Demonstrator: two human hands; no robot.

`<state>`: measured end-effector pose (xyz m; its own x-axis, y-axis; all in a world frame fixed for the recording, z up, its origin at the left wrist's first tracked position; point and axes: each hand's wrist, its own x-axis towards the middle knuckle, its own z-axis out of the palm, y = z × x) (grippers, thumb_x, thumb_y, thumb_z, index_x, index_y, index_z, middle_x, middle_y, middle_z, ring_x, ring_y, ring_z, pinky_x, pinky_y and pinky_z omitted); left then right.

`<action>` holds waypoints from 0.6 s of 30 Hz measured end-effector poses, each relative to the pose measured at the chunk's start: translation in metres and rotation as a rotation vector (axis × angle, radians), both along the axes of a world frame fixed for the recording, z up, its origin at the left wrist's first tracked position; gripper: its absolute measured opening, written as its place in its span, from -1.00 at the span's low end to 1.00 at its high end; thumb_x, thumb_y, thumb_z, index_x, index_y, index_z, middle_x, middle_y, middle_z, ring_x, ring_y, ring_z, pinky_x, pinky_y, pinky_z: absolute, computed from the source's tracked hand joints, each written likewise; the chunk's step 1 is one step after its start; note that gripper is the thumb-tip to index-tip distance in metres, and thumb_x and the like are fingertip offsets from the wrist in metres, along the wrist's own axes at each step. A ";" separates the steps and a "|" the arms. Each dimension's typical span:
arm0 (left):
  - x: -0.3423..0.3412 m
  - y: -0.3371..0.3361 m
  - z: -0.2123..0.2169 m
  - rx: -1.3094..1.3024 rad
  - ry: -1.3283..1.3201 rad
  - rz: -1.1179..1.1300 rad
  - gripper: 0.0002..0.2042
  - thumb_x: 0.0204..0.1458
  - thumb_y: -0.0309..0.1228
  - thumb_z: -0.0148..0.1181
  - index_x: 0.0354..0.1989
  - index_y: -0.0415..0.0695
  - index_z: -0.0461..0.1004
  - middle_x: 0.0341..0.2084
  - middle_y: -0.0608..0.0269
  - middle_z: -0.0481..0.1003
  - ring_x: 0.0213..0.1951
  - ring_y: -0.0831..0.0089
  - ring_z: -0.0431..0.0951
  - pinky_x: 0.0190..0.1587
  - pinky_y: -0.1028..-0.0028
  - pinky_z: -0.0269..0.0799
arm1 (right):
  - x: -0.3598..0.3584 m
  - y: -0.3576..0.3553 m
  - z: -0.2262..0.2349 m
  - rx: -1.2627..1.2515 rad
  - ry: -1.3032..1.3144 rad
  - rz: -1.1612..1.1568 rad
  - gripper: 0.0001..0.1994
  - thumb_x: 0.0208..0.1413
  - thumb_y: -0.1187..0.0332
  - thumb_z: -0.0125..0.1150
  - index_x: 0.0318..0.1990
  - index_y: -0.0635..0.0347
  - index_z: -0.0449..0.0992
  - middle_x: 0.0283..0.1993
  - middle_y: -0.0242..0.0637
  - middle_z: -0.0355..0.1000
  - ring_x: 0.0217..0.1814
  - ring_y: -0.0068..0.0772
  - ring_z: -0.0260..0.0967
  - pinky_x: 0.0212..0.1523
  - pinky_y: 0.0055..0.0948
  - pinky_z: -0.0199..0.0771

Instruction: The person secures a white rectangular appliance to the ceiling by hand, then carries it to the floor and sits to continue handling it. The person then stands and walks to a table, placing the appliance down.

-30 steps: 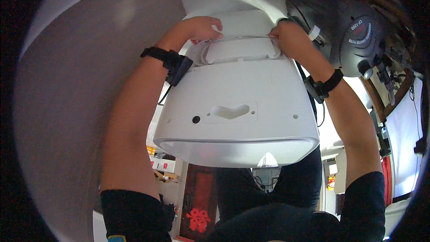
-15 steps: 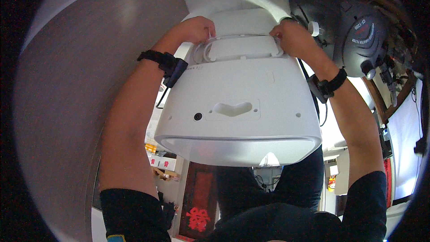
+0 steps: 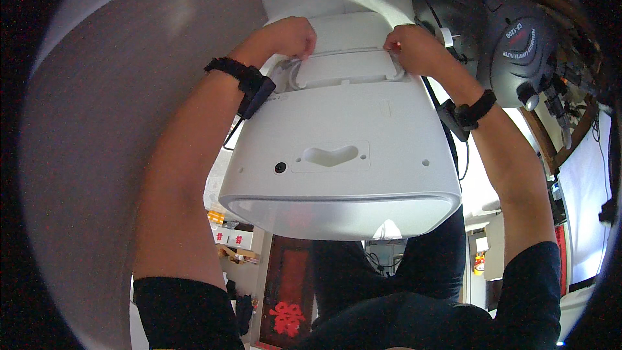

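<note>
A large white plastic appliance (image 3: 343,116) stands upright in front of me. Its nearest face carries a rounded slot (image 3: 330,156) and a small round black socket (image 3: 280,168). Toward its far end is a recess where a pale, partly see-through tube (image 3: 350,50) curves around a raised white block (image 3: 346,68). My left hand (image 3: 291,37) pinches at the recess's left corner, fingers closed on the tube. At the right corner my right hand (image 3: 414,48) is closed on it too. The fingertips partly hide the tube.
Close on the left rises a greyish-brown panel (image 3: 97,142). To the right are a dark grey canister filter (image 3: 518,52), a white plug (image 3: 447,37) and cables. Below lie a dark red mat (image 3: 282,285) and a white box (image 3: 234,238).
The appliance sits slightly further left in view. My right hand has shifted a little left and up, and the tube's loop lies lower and flatter around the block.
</note>
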<state>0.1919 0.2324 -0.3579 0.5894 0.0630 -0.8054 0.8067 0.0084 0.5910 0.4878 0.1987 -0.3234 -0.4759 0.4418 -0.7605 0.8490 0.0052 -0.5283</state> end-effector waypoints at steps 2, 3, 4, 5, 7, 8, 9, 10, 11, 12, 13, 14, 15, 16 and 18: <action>0.004 0.000 0.003 -0.086 0.023 0.151 -0.83 -0.21 -0.47 0.32 -0.36 -0.16 0.64 -0.50 0.19 0.60 -0.41 0.34 0.59 -0.32 0.31 0.48 | -0.001 0.000 -0.001 0.019 0.030 0.006 -0.79 0.02 0.50 0.11 -0.21 0.20 0.62 -0.18 -0.09 0.53 -0.12 -0.05 0.48 -0.05 -0.21 0.48; 0.005 0.000 0.004 -0.064 0.039 0.126 -0.84 -0.20 -0.48 0.32 -0.37 -0.17 0.63 -0.48 0.20 0.60 -0.41 0.36 0.58 -0.31 0.32 0.48 | -0.002 0.000 -0.002 0.033 0.051 0.003 -0.79 0.01 0.46 0.09 -0.23 0.18 0.61 -0.19 -0.09 0.53 -0.12 -0.03 0.48 -0.04 -0.17 0.49; 0.005 -0.002 0.004 -0.043 0.035 0.108 -0.85 -0.20 -0.50 0.33 -0.38 -0.18 0.62 -0.46 0.20 0.60 -0.41 0.37 0.57 -0.31 0.33 0.48 | -0.004 0.000 -0.002 0.047 0.071 0.000 -0.79 0.00 0.42 0.07 -0.25 0.17 0.61 -0.19 -0.08 0.54 -0.12 -0.01 0.48 -0.04 -0.13 0.50; 0.005 -0.003 0.005 -0.020 0.030 0.092 -0.86 -0.20 -0.51 0.33 -0.40 -0.20 0.61 -0.44 0.21 0.60 -0.40 0.38 0.56 -0.30 0.34 0.47 | -0.006 0.000 -0.002 0.049 0.151 0.004 -0.77 0.00 0.41 0.07 -0.22 0.16 0.61 -0.17 -0.08 0.53 -0.08 -0.03 0.46 -0.01 -0.15 0.48; 0.007 -0.004 0.004 0.002 -0.025 0.089 -0.84 -0.18 -0.48 0.32 -0.37 -0.20 0.61 -0.44 0.17 0.60 -0.39 0.34 0.57 -0.28 0.33 0.48 | -0.010 0.002 0.001 0.018 0.246 0.022 -0.73 0.00 0.40 0.07 -0.16 0.15 0.60 -0.13 -0.09 0.50 -0.01 -0.06 0.43 0.05 -0.17 0.46; 0.007 -0.004 0.004 0.009 -0.029 0.072 -0.83 -0.18 -0.47 0.31 -0.36 -0.20 0.61 -0.44 0.15 0.60 -0.39 0.32 0.57 -0.27 0.32 0.49 | -0.013 0.002 0.003 0.033 0.256 0.043 -0.72 -0.01 0.39 0.08 -0.14 0.14 0.60 -0.14 -0.09 0.50 0.01 -0.06 0.42 0.07 -0.19 0.45; 0.008 -0.004 0.004 0.049 -0.067 0.027 -0.83 -0.16 -0.45 0.29 -0.34 -0.20 0.62 -0.43 0.12 0.60 -0.37 0.30 0.58 -0.25 0.32 0.49 | -0.015 0.003 0.005 0.015 0.199 0.076 -0.70 -0.01 0.39 0.08 -0.11 0.14 0.59 -0.15 -0.10 0.49 0.02 -0.06 0.41 0.08 -0.20 0.44; 0.009 -0.004 0.005 0.083 -0.081 -0.033 -0.82 -0.14 -0.44 0.27 -0.32 -0.19 0.62 -0.41 0.10 0.61 -0.35 0.28 0.59 -0.22 0.31 0.49 | -0.018 0.003 0.008 0.005 0.139 0.089 -0.69 -0.02 0.38 0.09 -0.09 0.13 0.59 -0.17 -0.10 0.48 0.04 -0.07 0.41 0.10 -0.21 0.43; 0.010 -0.004 0.006 0.127 -0.102 -0.078 -0.81 -0.11 -0.42 0.25 -0.30 -0.18 0.63 -0.40 0.08 0.61 -0.33 0.25 0.60 -0.20 0.30 0.50 | -0.018 0.002 0.011 -0.021 0.102 0.092 -0.73 0.03 0.43 0.08 -0.12 0.19 0.59 -0.15 -0.10 0.47 -0.01 -0.07 0.42 0.06 -0.22 0.44; 0.010 -0.004 0.009 0.119 -0.065 -0.098 -0.80 -0.09 -0.40 0.23 -0.29 -0.17 0.63 -0.38 0.08 0.62 -0.31 0.23 0.60 -0.18 0.29 0.50 | -0.018 0.001 0.014 -0.033 0.059 0.072 -0.77 0.08 0.47 0.08 -0.15 0.24 0.59 -0.14 -0.10 0.46 -0.05 -0.07 0.44 0.02 -0.23 0.45; 0.010 -0.005 0.012 0.125 -0.037 -0.102 -0.79 -0.07 -0.39 0.21 -0.27 -0.15 0.64 -0.36 0.07 0.62 -0.30 0.21 0.61 -0.17 0.27 0.50 | -0.015 0.000 0.017 -0.011 0.063 0.057 -0.81 0.12 0.52 0.07 -0.17 0.29 0.60 -0.12 -0.11 0.45 -0.09 -0.07 0.45 -0.02 -0.24 0.46; 0.010 -0.005 0.015 0.114 -0.012 -0.095 -0.78 -0.05 -0.38 0.19 -0.25 -0.14 0.64 -0.34 0.07 0.62 -0.28 0.19 0.61 -0.16 0.27 0.50 | -0.019 -0.001 0.015 0.126 0.086 0.163 -0.84 0.07 0.51 0.09 -0.26 0.31 0.58 -0.15 -0.07 0.46 -0.12 -0.02 0.47 -0.05 -0.20 0.47; 0.010 -0.006 0.019 0.104 0.013 -0.089 -0.77 -0.03 -0.37 0.16 -0.23 -0.13 0.64 -0.32 0.06 0.62 -0.27 0.17 0.61 -0.14 0.26 0.51 | -0.015 -0.003 0.016 0.150 0.074 0.144 -0.83 0.01 0.46 0.11 -0.30 0.32 0.59 -0.20 -0.02 0.46 -0.13 0.01 0.48 -0.06 -0.16 0.50; 0.010 -0.005 0.021 0.090 0.036 -0.072 -0.77 -0.02 -0.36 0.15 -0.22 -0.12 0.64 -0.30 0.07 0.62 -0.25 0.16 0.61 -0.12 0.25 0.50 | -0.015 -0.003 0.014 0.155 0.046 0.142 -0.81 -0.04 0.42 0.13 -0.34 0.34 0.59 -0.25 0.03 0.46 -0.14 0.04 0.49 -0.08 -0.12 0.52; 0.011 -0.003 0.024 0.117 0.026 -0.133 -0.75 -0.01 -0.34 0.10 -0.23 -0.13 0.64 -0.27 0.03 0.61 -0.23 0.09 0.60 -0.11 0.19 0.49 | -0.011 -0.005 0.009 0.184 0.034 0.122 -0.79 -0.10 0.37 0.15 -0.40 0.36 0.60 -0.32 0.09 0.47 -0.19 0.08 0.50 -0.12 -0.07 0.55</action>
